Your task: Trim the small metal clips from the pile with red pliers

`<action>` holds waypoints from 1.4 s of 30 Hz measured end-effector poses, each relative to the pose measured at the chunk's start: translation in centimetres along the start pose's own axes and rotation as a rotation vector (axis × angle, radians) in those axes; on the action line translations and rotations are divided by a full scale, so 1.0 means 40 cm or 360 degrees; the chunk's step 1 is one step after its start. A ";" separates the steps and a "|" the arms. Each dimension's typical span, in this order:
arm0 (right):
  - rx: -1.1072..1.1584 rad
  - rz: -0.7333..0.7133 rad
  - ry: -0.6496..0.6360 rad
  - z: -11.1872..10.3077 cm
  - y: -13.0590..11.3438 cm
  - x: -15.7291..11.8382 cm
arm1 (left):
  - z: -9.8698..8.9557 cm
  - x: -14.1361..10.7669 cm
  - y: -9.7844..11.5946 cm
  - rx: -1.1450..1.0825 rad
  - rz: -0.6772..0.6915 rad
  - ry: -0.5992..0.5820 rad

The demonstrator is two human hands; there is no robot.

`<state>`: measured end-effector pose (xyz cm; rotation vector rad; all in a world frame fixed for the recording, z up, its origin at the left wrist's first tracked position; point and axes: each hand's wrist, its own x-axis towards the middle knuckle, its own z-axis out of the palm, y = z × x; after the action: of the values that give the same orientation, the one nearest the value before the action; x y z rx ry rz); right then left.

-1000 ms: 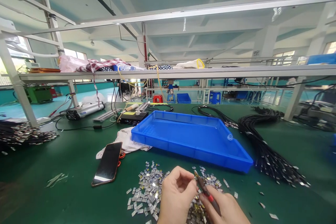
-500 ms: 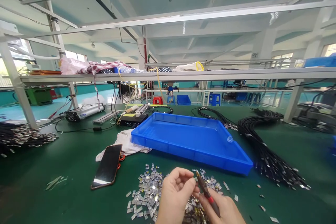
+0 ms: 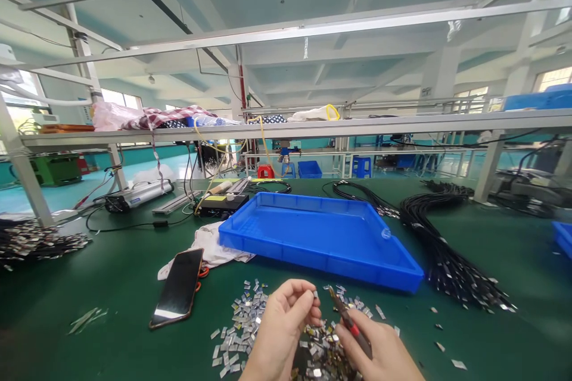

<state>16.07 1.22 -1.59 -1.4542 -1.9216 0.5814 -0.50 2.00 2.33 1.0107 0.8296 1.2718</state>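
My left hand [image 3: 286, 321] pinches a small metal piece [image 3: 315, 294] between thumb and forefinger, above a spread of small silvery pieces [image 3: 243, 327] on the green table. In my right hand [image 3: 373, 342] is a dark tool with a red band [image 3: 351, 324], like tweezers or small pliers; its tip points up and left, a short gap from the left fingertips. Darker, brassy pieces [image 3: 333, 357] lie below and between the hands. Behind them sits a blue tray [image 3: 308, 238] with a small clear scrap at its right side.
A phone [image 3: 177, 289] lies left of the pieces, beside a white cloth [image 3: 214, 244]. Bundles of black cables [image 3: 438, 244] lie at right and more [image 3: 36, 241] at far left. A black box [image 3: 221, 205] and a silver device [image 3: 138, 195] stand behind. A shelf [image 3: 286, 129] crosses above.
My hands have drawn apart, and the tool's tip is now away from the left fingertips. The view has shifted slightly to the right.
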 end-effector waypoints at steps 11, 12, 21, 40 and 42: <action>0.0220 0.0406 0.0190 -0.042 0.021 0.018 | -0.090 0.030 -0.016 0.2376 0.0194 0.0249; 0.0286 0.0446 0.0193 -0.038 0.030 0.022 | -0.082 0.027 -0.021 0.2355 0.0224 0.0168; 0.0443 0.0609 0.0202 -0.035 0.062 0.044 | -0.050 -0.001 -0.061 0.2030 0.0203 -0.0365; 0.0453 0.0636 0.0177 -0.038 0.058 0.042 | -0.074 0.027 -0.074 0.1967 0.0149 -0.0287; 0.0455 0.0612 0.0174 -0.042 0.055 0.039 | -0.070 0.022 -0.077 0.1957 0.0152 -0.0338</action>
<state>18.49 3.27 -1.58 -1.6342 -1.4135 0.8906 -1.86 3.26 -1.49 2.1135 1.4345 0.6077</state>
